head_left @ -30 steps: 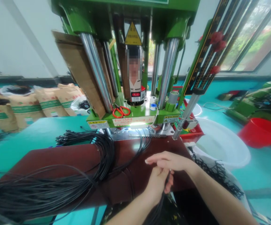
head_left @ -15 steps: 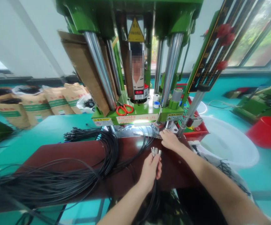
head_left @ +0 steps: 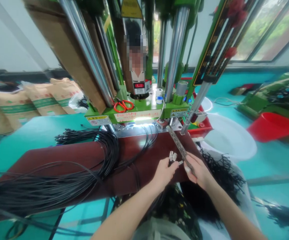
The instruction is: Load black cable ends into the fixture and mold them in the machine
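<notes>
My left hand (head_left: 164, 172) is closed round several black cables, whose silvery metal connectors (head_left: 173, 156) stick up past the fingers. Close beside it, my right hand (head_left: 198, 170) grips the near end of a long, narrow metal bar (head_left: 177, 142) with small openings along it. The bar slants away toward the right front of the green press (head_left: 144, 113). Some cables (head_left: 149, 136) run over the brown table (head_left: 84, 158) to the lit metal plate (head_left: 126, 130) under the press. A large bundle of black cables (head_left: 111, 150) curves across the table on the left.
Orange-handled scissors (head_left: 123, 106) lie on the press ledge. A red bin (head_left: 208, 128) and a white basin (head_left: 230, 143) stand to the right, with a bag of black pieces (head_left: 221, 176) nearer. Paper sacks (head_left: 41, 100) line the left back. A red bucket (head_left: 271, 128) is far right.
My right hand has come back from the press toward my left hand, now with the metal bar in it. The view has shifted, and the press appears higher and further left.
</notes>
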`<state>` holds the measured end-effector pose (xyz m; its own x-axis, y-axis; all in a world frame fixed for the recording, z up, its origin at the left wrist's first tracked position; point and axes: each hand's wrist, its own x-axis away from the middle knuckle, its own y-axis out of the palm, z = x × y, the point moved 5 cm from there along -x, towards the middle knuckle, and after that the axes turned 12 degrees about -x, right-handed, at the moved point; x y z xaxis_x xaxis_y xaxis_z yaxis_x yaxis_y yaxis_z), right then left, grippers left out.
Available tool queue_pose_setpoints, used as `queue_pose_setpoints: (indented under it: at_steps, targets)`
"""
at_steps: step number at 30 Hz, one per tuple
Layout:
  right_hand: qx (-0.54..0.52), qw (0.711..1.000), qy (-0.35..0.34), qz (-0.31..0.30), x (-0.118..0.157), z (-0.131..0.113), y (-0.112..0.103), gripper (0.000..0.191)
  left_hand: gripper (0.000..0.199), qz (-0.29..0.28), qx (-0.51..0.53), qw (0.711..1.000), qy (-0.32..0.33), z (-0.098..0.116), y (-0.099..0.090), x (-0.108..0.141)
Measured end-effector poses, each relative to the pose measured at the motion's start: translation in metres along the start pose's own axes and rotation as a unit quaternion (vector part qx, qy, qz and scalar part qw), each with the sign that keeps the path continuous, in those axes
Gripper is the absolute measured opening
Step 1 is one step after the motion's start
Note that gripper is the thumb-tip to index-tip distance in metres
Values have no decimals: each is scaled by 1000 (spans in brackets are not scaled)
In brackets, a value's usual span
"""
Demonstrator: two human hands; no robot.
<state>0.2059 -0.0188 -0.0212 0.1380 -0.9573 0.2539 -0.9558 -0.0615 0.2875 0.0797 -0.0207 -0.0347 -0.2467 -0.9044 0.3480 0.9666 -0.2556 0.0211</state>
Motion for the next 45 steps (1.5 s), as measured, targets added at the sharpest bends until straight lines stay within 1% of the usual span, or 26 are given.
queue_pose_setpoints:
  at_steps: [2,5,11,15,17,19,21,23,24,26,28,30,35,38,43,45]
  targets:
    - [-48,998,-27,21,5,4,1,39,29,7,-29,999,14,-1,6,-1]
    - [-47,997,-58,32,5,5,2,42,27,23,-51,998,33,0,10,-2]
    - [7,997,-69,39,6,3,3,45,24,40,-64,996,43,2,6,-1]
    - [89,991,-62,73,9,3,6,52,22,47,-73,995,47,1,5,-1]
    - [101,990,-59,82,10,3,7,53,23,48,-71,995,48,1,3,-1]
    - [79,992,-54,82,10,3,7,52,28,58,-63,995,49,2,-1,-3]
    - [39,995,-51,81,9,3,6,51,31,86,-42,994,51,4,-8,-4]
    - [-5,995,-52,84,8,4,2,52,30,111,-13,992,53,5,-14,-6]
    - [-22,995,-50,85,8,4,1,52,29,109,-3,993,54,5,-14,-7]
    - [-35,995,-45,81,6,6,-1,51,27,66,-8,996,60,6,-10,-7]
    - [-21,997,-44,66,5,6,-1,50,28,15,-35,997,61,6,-3,-7]
    - [8,998,-42,48,5,5,0,49,30,-8,-53,997,54,7,0,-6]
    - [62,997,-33,25,6,1,1,51,33,-11,-30,999,25,6,1,-5]
    - [80,996,-26,21,7,1,2,52,33,-3,-12,1000,25,4,0,-6]
    - [46,996,-47,57,7,4,1,51,31,6,-9,999,43,4,1,-7]
    - [48,996,-48,66,7,5,-1,51,30,12,-15,998,53,4,1,-8]
